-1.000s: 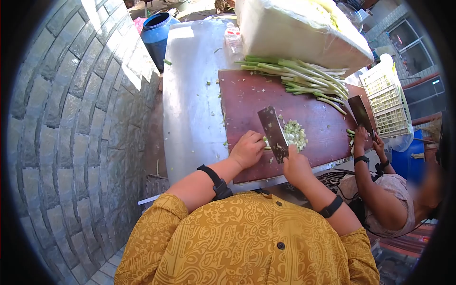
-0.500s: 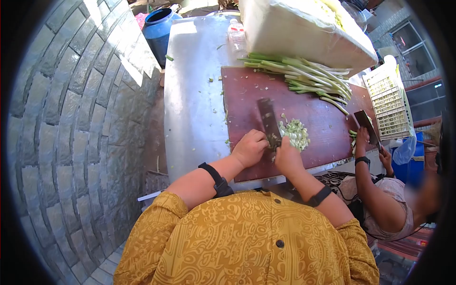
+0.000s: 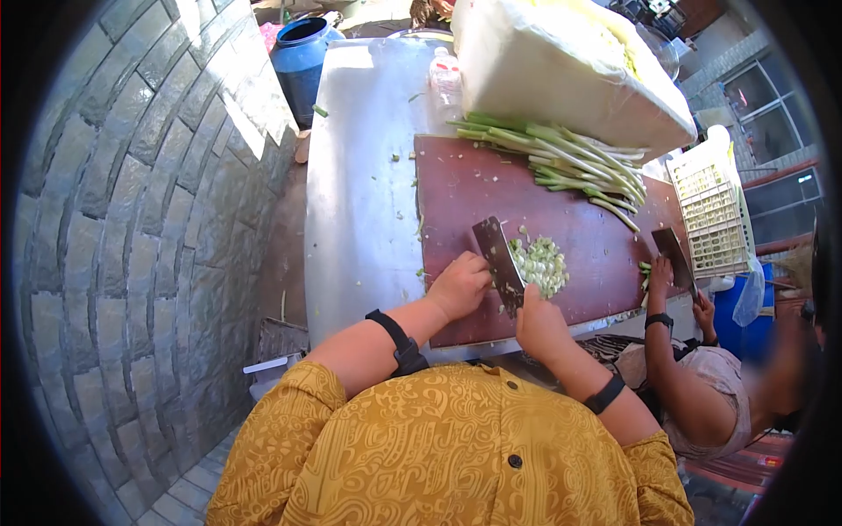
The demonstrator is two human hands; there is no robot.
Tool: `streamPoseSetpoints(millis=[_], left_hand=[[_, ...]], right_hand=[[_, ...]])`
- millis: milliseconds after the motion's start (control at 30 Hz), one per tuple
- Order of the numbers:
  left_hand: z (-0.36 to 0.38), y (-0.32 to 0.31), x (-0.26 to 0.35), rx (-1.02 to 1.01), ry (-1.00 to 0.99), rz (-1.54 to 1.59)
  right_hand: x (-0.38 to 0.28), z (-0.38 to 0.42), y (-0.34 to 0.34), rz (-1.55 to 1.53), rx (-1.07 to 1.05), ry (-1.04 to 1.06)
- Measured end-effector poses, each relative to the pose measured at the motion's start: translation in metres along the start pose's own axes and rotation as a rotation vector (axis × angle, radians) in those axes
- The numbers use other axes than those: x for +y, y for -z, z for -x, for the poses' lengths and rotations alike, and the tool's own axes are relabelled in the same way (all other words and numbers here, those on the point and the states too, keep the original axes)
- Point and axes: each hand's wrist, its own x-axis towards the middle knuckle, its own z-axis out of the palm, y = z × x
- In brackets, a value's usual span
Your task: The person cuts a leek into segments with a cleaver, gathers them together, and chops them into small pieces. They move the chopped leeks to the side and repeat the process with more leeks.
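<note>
My right hand (image 3: pixel 541 324) is wrapped round the handle of a cleaver (image 3: pixel 500 262), whose broad dark blade stands over the board, angled up and to the left. Close against the blade's left side is my left hand (image 3: pixel 462 285), its fingers curled down; whatever they press on is hidden. A pile of chopped green onions (image 3: pixel 541 266) lies just right of the blade on the reddish-brown cutting board (image 3: pixel 456 188). Whole green onions (image 3: pixel 570 158) are heaped along the board's far edge.
A co-worker's hand (image 3: pixel 660 276) holds another cleaver (image 3: pixel 674 256) at the board's right end. Beyond stand a plastic bottle (image 3: pixel 445 83), a large white-wrapped block (image 3: pixel 561 74) and a white plastic crate (image 3: pixel 712 215). A brick wall (image 3: pixel 149 237) rises left of the metal table (image 3: pixel 355 202).
The cleaver blade, blurred and raised further before, is now lower and sharp beside my left hand. My right hand has shifted slightly down and right. The whole view has tilted a little.
</note>
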Motion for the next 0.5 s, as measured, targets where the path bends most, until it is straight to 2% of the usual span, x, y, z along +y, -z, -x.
streamPoseSetpoints(millis=[167,300,500], left_hand=[[0.0,-0.004,-0.001,0.037,0.002,-0.02],[0.0,-0.002,-0.001,-0.039,0.021,-0.057],[0.0,0.005,0.002,-0.015,-0.029,0.009]], right_hand=[[-0.003,-0.016,-0.007,0.053,-0.048,0.004],[-0.005,-0.036,-0.023,0.054,0.03,-0.021],[0.011,-0.034,-0.042,-0.115,0.213,-0.128]])
